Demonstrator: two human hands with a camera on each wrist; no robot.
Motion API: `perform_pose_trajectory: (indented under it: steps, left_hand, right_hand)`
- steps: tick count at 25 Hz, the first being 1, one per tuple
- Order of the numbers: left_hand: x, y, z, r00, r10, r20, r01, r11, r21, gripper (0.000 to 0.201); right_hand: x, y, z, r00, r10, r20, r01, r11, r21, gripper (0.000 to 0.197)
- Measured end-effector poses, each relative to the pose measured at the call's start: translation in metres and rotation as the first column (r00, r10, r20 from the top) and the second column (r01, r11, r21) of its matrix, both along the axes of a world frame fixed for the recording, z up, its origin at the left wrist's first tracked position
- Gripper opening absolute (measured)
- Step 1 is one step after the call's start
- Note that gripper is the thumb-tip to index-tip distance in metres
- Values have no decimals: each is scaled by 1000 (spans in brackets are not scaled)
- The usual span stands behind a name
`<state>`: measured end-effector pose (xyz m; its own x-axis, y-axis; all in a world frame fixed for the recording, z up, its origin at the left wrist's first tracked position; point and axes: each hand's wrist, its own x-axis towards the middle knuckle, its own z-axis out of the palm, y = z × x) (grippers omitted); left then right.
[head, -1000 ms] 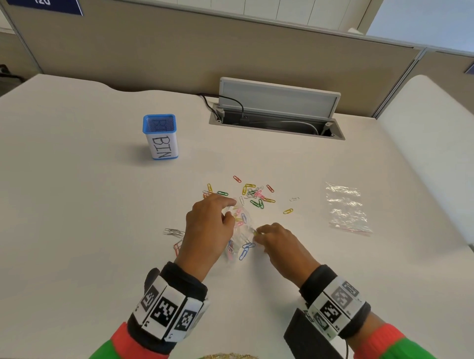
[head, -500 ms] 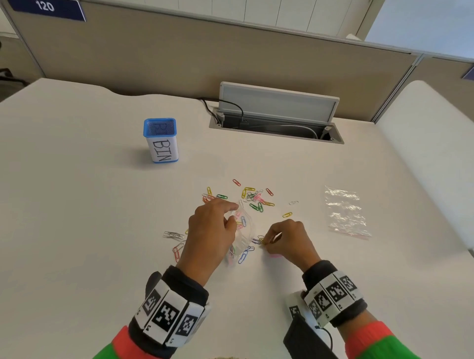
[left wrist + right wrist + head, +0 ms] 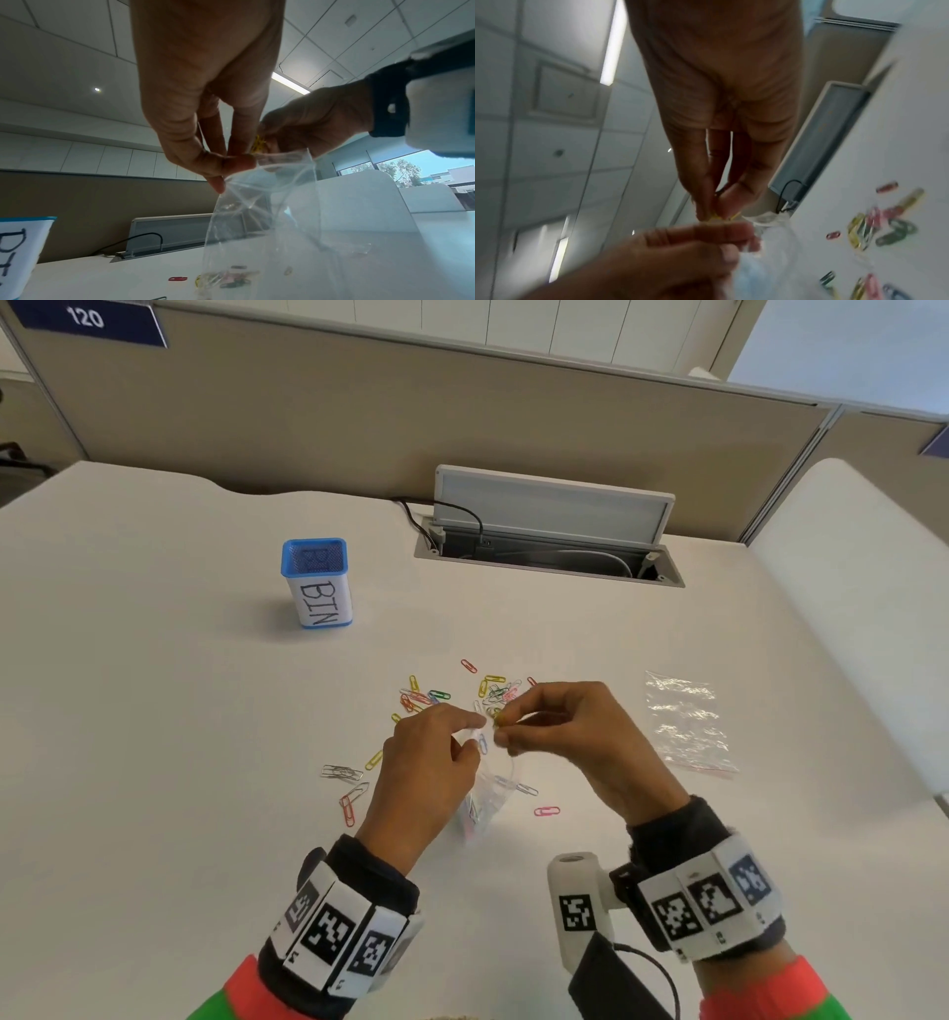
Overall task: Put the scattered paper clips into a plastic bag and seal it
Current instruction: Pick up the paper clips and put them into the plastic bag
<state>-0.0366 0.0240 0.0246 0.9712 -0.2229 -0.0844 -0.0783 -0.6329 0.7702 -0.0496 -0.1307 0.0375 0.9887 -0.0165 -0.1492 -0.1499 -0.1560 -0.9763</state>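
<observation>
My left hand (image 3: 462,729) pinches the rim of a clear plastic bag (image 3: 267,223), which hangs open above the white table with several coloured clips lying in its bottom (image 3: 228,279). My right hand (image 3: 506,724) pinches yellow paper clips (image 3: 258,144) right at the bag's mouth, fingertip to fingertip with the left hand (image 3: 706,237). Several loose coloured paper clips (image 3: 488,690) lie scattered on the table behind the hands, more clips (image 3: 354,793) lie to the left, and a pink clip (image 3: 546,811) lies to the right.
A second clear bag (image 3: 688,721) lies flat to the right. A blue mesh holder labelled BIN (image 3: 317,582) stands at the back left. An open cable hatch (image 3: 549,541) with cords sits at the table's far edge, before a partition.
My right hand picked up yellow clips from the table and rose to the bag's mouth. The left hand lifted the bag upright.
</observation>
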Motion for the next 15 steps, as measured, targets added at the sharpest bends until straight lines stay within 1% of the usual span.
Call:
perform_pose_trajectory:
  steps: [2, 3, 4, 5, 7, 8, 10, 11, 12, 13, 14, 15]
  left_hand:
    - [-1, -2, 0, 1000, 5, -2, -5, 1000, 10, 31]
    - [-1, -3, 0, 1000, 10, -3, -10, 1000, 11, 31]
    - [-1, -3, -1, 1000, 14, -6, -14, 1000, 8, 31]
    - [-1, -3, -1, 1000, 16, -4, -16, 1000, 5, 31]
    - [-1, -3, -2, 1000, 20, 11, -20, 1000, 6, 30]
    - [0, -2, -2, 999, 27, 22, -27, 1000, 9, 30]
    - [1, 2, -2, 998, 43, 55, -44, 999, 16, 28]
    - [2, 5, -1, 996, 52, 76, -54, 998, 22, 28]
    - [3, 8, 0, 993, 61, 99, -64, 998, 27, 28]
    - [4, 10, 2, 990, 72, 121, -76, 997, 28, 28]
    - [5, 13, 4, 987, 86, 135, -91, 995, 29, 28]
    - [6, 15, 6, 984, 101, 144, -107, 994, 29, 28]
  right_hand:
    - [-1, 7, -4, 999, 33, 17, -28, 969, -246, 10]
    - [-2, 9, -6, 999, 39, 21, -30, 945, -327, 10]
    - [-2, 10, -7, 999, 46, 17, -36, 929, -368, 11]
    - [-3, 11, -7, 998, 57, 11, -48, 926, -373, 13]
    - [-4, 10, -4, 997, 73, 25, -60, 940, -335, 14]
    - [-3, 6, -5, 997, 52, 48, -34, 947, -318, 13]
    - [0, -4, -13, 996, -55, 72, 76, 941, -329, 9]
    - [2, -10, -21, 993, -107, 41, 115, 918, -380, 9]
    - [3, -16, -31, 991, -134, -27, 106, 878, -467, 14]
    - [3, -19, -42, 982, -138, -129, 41, 821, -569, 24]
    - [2, -20, -53, 963, -131, -237, -56, 761, -647, 36]
    - [0, -19, -63, 937, -122, -328, -145, 717, -681, 49]
